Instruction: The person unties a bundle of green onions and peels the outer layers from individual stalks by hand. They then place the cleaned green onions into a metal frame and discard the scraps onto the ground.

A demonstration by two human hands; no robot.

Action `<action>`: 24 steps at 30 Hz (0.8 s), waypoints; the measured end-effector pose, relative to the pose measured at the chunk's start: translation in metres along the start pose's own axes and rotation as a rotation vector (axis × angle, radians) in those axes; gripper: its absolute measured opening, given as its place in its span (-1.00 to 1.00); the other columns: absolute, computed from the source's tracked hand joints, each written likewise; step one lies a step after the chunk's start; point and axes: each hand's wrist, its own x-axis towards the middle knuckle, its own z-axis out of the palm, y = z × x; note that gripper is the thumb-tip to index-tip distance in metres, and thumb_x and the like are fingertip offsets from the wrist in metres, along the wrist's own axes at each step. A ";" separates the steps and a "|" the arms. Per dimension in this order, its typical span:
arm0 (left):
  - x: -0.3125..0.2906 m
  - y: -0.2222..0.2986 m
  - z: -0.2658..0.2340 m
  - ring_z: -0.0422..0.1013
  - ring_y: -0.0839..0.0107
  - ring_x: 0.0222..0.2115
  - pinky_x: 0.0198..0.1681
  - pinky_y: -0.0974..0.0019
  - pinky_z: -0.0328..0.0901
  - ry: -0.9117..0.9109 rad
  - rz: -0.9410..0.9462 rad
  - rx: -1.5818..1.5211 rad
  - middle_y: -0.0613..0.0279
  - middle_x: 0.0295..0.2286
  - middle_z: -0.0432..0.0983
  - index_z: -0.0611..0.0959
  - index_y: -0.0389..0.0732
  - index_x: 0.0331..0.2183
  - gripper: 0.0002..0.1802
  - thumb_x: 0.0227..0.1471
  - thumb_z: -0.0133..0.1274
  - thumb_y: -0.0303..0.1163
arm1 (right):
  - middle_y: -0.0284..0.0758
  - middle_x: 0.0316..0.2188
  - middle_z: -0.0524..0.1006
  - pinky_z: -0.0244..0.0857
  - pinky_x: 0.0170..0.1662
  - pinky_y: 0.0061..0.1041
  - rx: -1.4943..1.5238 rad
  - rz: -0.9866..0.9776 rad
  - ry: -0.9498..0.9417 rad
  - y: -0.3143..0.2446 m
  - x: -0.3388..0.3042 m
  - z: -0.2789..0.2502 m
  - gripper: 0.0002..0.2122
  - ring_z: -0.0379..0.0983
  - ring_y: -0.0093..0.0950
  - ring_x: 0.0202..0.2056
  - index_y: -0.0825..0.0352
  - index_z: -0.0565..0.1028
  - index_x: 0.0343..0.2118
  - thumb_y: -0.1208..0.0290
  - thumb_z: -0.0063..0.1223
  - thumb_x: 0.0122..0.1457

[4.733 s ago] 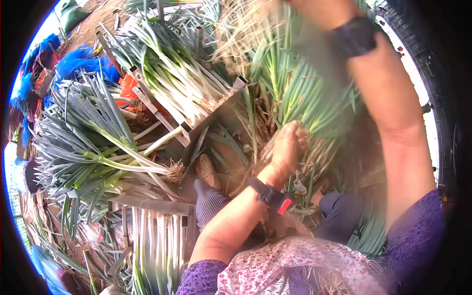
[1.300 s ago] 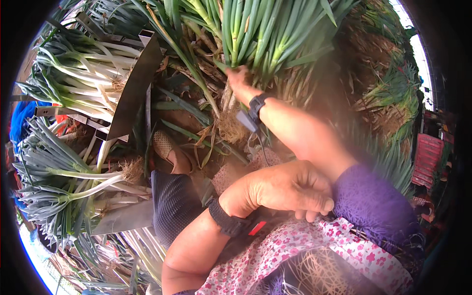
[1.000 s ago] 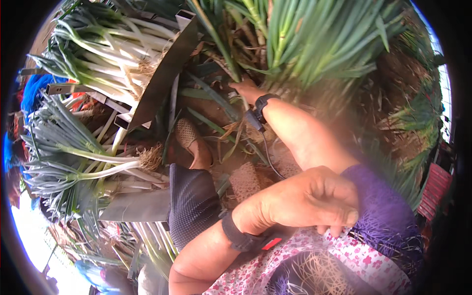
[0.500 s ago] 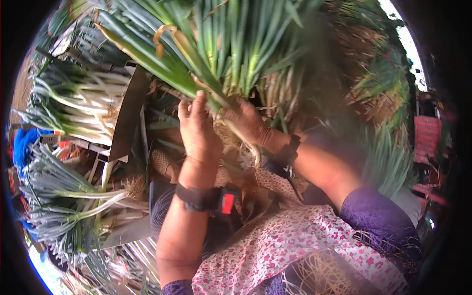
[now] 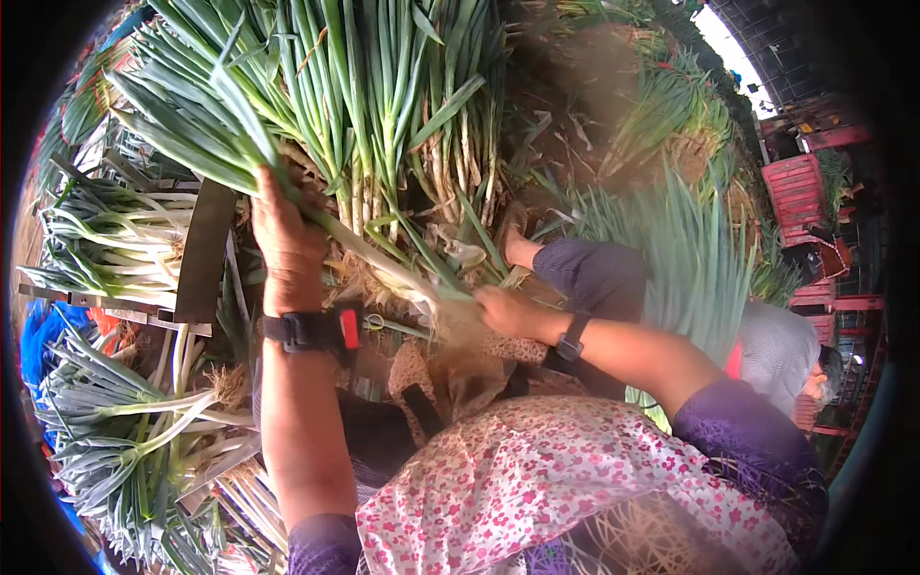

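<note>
My left hand point(image 5: 290, 235) is closed round a large green onion point(image 5: 369, 251), at the part where the leaves begin. Its green tops fan out to the upper left and its pale root end slants down to the right. Beside that root end, my right hand point(image 5: 517, 311) is closed, fingers pinched on a green leaf strip point(image 5: 443, 276); motion blur hides exactly where the strip joins. Just beyond my hands stands a thick bunch of untrimmed green onions point(image 5: 355, 105), roots toward me.
White-stemmed onions point(image 5: 125, 235) lie on a rack behind an upright metal plate point(image 5: 204, 254) at left. More onions point(image 5: 125, 402) are piled nearer. On the right are loose green onions point(image 5: 671, 259), a crouching person point(image 5: 774, 350) and red crates point(image 5: 793, 201).
My hands were close together at the onion's base; now they are spread apart, the left to the left, the right lower. The view has turned, bringing the person at right into sight.
</note>
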 end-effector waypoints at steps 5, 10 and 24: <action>0.019 0.033 0.004 0.16 0.51 -0.64 -0.56 0.44 0.13 -0.015 0.028 -0.064 0.33 -0.54 0.30 0.43 -0.14 -0.23 -0.61 0.14 -0.22 -0.02 | -0.05 -0.31 0.47 0.28 -0.21 -0.30 -0.274 0.349 -0.430 0.126 -0.057 0.028 -0.65 0.43 -0.14 -0.29 0.27 0.39 -0.07 0.32 -0.05 0.04; 0.005 0.007 0.023 0.25 0.37 -0.57 -0.46 0.32 0.19 -0.210 -0.151 -0.221 0.19 -0.47 0.40 0.45 -0.16 -0.30 -0.45 0.08 -0.29 0.16 | -0.06 -0.04 0.34 0.26 -0.08 -0.39 0.594 0.046 0.270 0.014 0.044 -0.031 -0.63 0.33 -0.32 -0.05 0.37 0.33 -0.07 0.23 -0.07 0.14; -0.015 -0.021 0.028 0.28 0.18 -0.08 0.08 0.16 0.10 -0.271 -0.407 -0.361 -0.03 -0.08 0.36 0.46 -0.32 -0.12 -0.44 0.10 -0.22 -0.01 | -0.34 -0.35 0.51 0.26 -0.20 -0.63 1.166 -0.135 0.153 -0.124 0.140 -0.109 -0.79 0.36 -0.63 -0.34 0.44 0.48 -0.25 0.47 0.09 0.06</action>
